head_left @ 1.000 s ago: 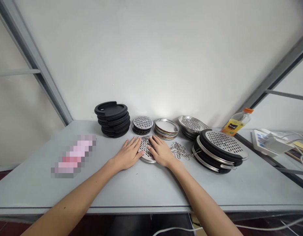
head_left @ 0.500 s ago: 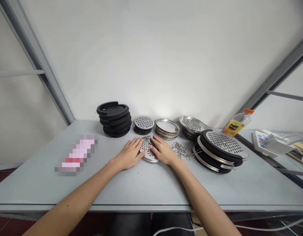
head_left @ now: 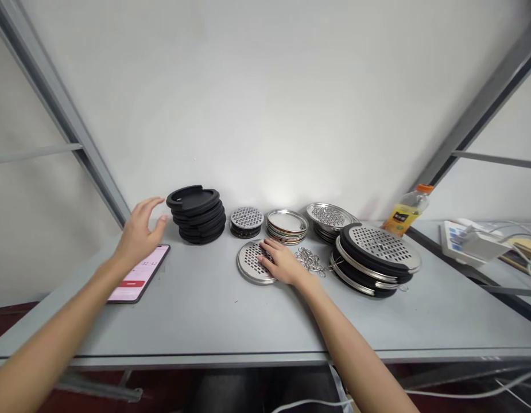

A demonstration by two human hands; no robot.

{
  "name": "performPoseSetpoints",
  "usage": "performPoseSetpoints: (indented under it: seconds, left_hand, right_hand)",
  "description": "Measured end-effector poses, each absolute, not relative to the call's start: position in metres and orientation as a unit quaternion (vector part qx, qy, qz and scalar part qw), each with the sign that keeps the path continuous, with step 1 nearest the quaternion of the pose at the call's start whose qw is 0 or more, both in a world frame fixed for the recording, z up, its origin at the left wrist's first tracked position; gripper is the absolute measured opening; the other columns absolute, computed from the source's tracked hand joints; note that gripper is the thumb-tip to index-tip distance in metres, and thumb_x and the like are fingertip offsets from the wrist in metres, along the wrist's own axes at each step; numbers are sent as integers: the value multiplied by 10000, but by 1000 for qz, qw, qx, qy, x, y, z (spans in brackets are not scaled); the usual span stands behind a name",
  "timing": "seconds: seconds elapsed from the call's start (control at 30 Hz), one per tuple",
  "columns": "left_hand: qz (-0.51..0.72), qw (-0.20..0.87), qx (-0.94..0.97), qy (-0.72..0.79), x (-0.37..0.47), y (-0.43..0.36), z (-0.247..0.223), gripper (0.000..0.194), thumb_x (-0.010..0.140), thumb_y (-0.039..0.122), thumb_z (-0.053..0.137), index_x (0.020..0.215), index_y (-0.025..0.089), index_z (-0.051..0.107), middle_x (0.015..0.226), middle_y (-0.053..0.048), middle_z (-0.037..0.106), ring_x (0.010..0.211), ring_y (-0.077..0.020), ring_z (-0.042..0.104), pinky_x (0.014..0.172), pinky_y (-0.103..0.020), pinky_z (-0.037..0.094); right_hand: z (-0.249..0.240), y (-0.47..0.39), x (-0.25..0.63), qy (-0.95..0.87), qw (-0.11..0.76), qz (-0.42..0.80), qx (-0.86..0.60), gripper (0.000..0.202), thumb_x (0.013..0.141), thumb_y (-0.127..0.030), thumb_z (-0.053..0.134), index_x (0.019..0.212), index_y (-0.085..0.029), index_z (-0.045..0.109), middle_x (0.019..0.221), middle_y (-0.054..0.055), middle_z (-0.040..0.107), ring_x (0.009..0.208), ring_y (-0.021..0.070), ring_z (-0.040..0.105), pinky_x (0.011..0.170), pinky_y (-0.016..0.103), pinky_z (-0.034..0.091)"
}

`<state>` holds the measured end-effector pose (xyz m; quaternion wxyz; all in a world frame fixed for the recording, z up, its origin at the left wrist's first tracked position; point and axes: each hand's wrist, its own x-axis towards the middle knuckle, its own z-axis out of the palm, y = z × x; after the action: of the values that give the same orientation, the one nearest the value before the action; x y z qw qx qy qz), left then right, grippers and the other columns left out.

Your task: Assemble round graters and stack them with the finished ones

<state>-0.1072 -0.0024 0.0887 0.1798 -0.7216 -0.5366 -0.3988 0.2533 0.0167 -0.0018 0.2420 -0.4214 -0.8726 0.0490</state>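
Note:
My right hand (head_left: 281,263) rests on a round metal disc with slots (head_left: 251,265), seated in a shallow metal rim on the table; its fingers lie flat over the right part. My left hand (head_left: 141,232) is raised above the phone (head_left: 138,281), just left of a stack of black rings (head_left: 198,215); its thumb and fingers are apart with nothing between them. Beside the right hand lies a pile of wire clips (head_left: 310,261). Behind the disc stand a stack of small perforated discs (head_left: 247,218) and a stack of shallow metal dishes (head_left: 286,222).
At the back right are more perforated metal discs (head_left: 332,216). A stack of black-rimmed graters (head_left: 377,252) stands in front of them. A bottle with an orange cap (head_left: 405,215) and a white power strip (head_left: 461,244) are further right. Grey metal posts (head_left: 71,126) flank the table.
My left hand has let go of the slotted disc and moved left and up toward the black stack. My right hand stays on the disc. The view has shifted slightly.

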Motion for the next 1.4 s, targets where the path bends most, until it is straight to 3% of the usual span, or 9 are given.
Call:
performPoseSetpoints:
  seconds: [0.13,0.27,0.4,0.5,0.8,1.03,1.27,1.4]
  left_hand:
    - [-200,188,-822,-500,-157,43,116,696,948,624,269,1401,108,380,1455,-136,420,1323,-286,411,1078,-498,339]
    - [-91,161,-865,-466,-174,69,128,793,876,753,247,1328,146,483,1330,-92,568,1183,-263,542,1020,-479,400]
    - [-100,194,-861,-460,-169,74,125,746,902,722,226,1262,145,533,1294,-92,589,1094,-257,593,954,-445,454]
    - [-103,189,-866,-452,-166,77,122,674,934,665,209,1243,173,551,1332,-88,564,1113,-266,590,961,-447,444]
    - [-57,215,-870,-441,-164,81,134,421,921,498,323,1074,227,607,1156,-107,657,1046,-309,606,939,-468,415]
    - [-61,204,-870,-444,-159,75,132,500,935,542,280,1069,204,622,1055,-102,670,976,-273,608,915,-448,427]
    - [-123,219,-850,-463,-172,72,129,719,861,769,203,1037,225,640,1031,-51,673,984,-245,602,942,-495,431]
    - [-134,251,-837,-468,-192,69,135,738,865,767,185,1023,220,655,1023,-40,660,1009,-233,580,945,-504,434]
  right_hand:
    - [0,15,254,-872,241,48,-422,441,948,-399,422,1224,-86,566,1272,198,567,1225,297,505,1025,433,404]
    - [0,15,254,-871,246,49,-422,428,943,-393,435,1230,-104,567,1263,184,579,1228,286,507,1026,428,408]
    - [-2,16,254,-871,249,46,-421,440,944,-400,431,1234,-99,568,1288,192,567,1243,286,501,1039,430,400]
    - [-4,17,254,-871,249,44,-421,449,944,-400,430,1245,-94,563,1318,196,548,1266,283,487,1060,426,383]
    - [-6,19,255,-870,256,51,-417,445,928,-384,465,1250,-92,559,1341,218,529,1271,301,483,1048,463,395]
    - [-5,18,255,-870,258,48,-418,424,924,-382,473,1242,-118,567,1310,189,557,1251,287,499,1033,441,408]
    - [-6,19,255,-868,255,45,-423,438,922,-399,471,1242,-116,567,1317,182,553,1256,289,497,1045,437,400]
    - [-5,19,255,-869,246,48,-426,454,923,-394,468,1259,-102,558,1350,197,528,1284,304,474,1056,450,389]
